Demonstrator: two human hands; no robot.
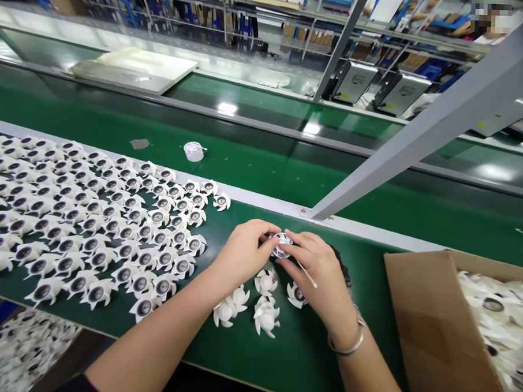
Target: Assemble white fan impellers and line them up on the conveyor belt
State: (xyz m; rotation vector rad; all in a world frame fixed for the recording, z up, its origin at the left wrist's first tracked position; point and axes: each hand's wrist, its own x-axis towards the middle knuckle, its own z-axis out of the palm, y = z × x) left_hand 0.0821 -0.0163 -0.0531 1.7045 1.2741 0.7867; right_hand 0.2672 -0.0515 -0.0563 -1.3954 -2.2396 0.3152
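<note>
Between my two hands is a small round white fan frame (282, 245) with spokes. My left hand (247, 250) pinches its left side with thumb and fingers. From the other side, the fingers of my right hand (321, 271) grip it as well. A thin cable (306, 274) with a pale plug end lies across my right hand. Just below are several white fan impellers (265, 315) on the green table (280, 358). One more impeller (296, 294), its dark hub showing, is partly covered by my right hand. A dark object (344, 266) shows behind that hand, mostly hidden.
Rows of white impellers (98, 258) cover the table's left side. At the right stands a cardboard box (425, 319) full of white impellers. A grey post (375, 160) slants up from the ledge. Beyond it, a white cylindrical part (194, 151) sits on the green conveyor (254, 161).
</note>
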